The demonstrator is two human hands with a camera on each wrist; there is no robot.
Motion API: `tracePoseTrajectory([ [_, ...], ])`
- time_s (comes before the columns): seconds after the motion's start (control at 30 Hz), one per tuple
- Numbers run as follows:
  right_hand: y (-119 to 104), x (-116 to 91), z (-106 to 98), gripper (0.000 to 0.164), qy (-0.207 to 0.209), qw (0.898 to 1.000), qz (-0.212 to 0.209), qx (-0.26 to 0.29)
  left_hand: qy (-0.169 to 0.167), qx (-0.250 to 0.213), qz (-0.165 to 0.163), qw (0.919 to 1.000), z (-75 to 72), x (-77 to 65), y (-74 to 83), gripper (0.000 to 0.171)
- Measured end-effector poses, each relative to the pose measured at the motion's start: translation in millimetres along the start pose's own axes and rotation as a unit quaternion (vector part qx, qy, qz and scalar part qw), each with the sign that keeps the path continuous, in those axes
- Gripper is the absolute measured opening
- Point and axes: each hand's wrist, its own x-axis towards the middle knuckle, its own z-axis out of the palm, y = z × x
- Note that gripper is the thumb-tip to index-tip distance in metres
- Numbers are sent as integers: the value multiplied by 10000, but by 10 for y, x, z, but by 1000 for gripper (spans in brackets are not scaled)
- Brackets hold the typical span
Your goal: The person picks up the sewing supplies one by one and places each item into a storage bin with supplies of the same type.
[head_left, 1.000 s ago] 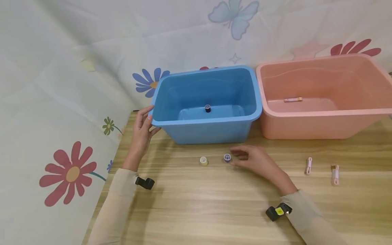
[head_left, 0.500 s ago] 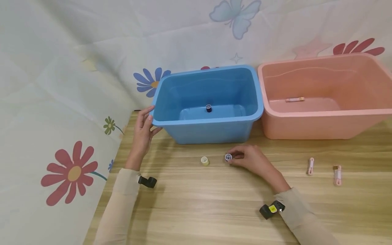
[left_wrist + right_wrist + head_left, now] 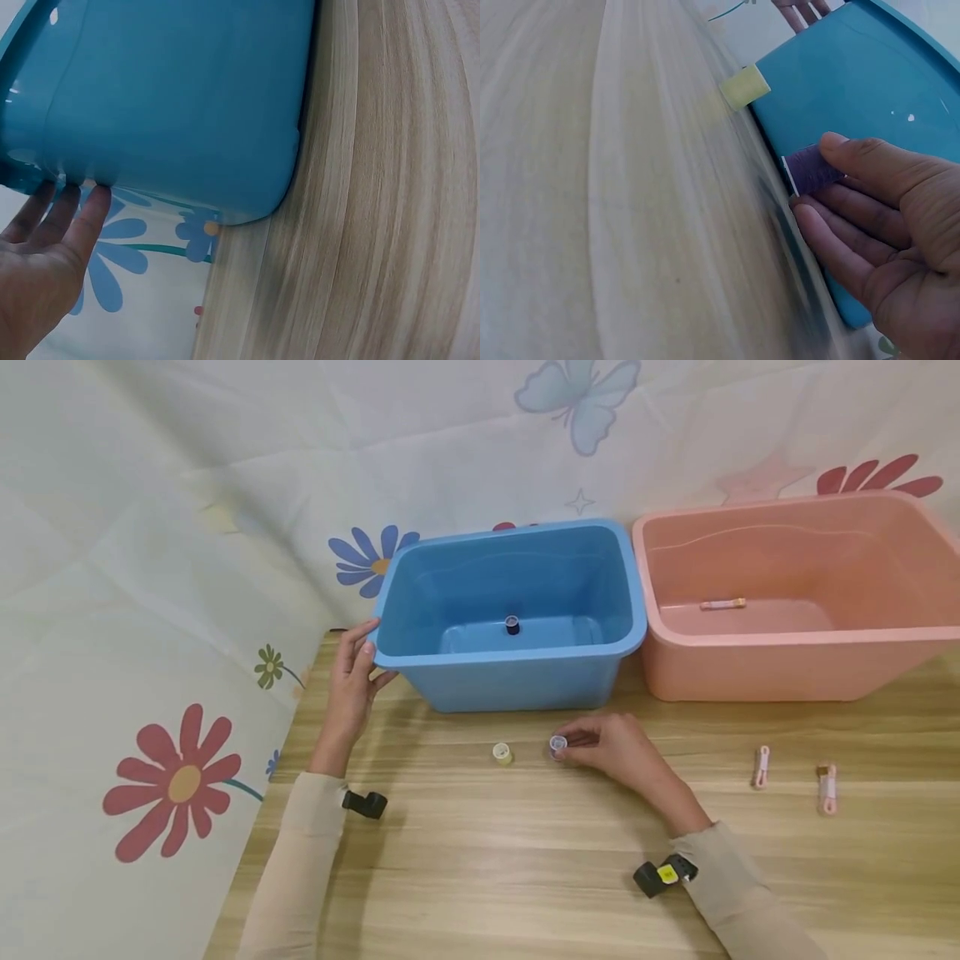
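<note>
My right hand (image 3: 618,747) pinches a purple thread spool (image 3: 810,170) between thumb and fingers, low over the table in front of the blue bin. A pale yellow thread spool (image 3: 502,754) stands on the table to its left. My left hand (image 3: 352,685) rests against the left end of the blue bin (image 3: 510,681); in the left wrist view its straight fingers (image 3: 91,217) touch the bin below the rim. Inside that bin stands a dark thread spool (image 3: 512,625).
Right of the blue bin stands a pink bin (image 3: 765,668) with a bundled cable (image 3: 723,604) in it. Two more small bundled pink cables (image 3: 761,767) lie on the wooden table (image 3: 480,877) at the right. A flower-printed sheet (image 3: 450,443) hangs behind and to the left.
My right hand has closed its fingers and thumb on the purple spool, which it was beside a second ago. My left hand has stayed at the blue bin's end.
</note>
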Motion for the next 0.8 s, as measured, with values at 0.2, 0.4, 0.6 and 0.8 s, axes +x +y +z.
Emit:
tracePoseTrajectory([
  [0.2,-89,-17,-18,27,179,9998,25,-34,12,-18,15,10000,7,-10,1,43],
  [0.4,-181,-57,-71,26,451,9989,-74,-52,104,35,72,9999,12,-31,-14,43],
  [0.6,-257,-114,-155,26,454,9989,17,-106,133,47,130,9998,20,-30,-19,43],
  [0.8,-294,-188,-286,24,462,9983,-238,-275,151,14,112,9998,22,-32,-15,44],
])
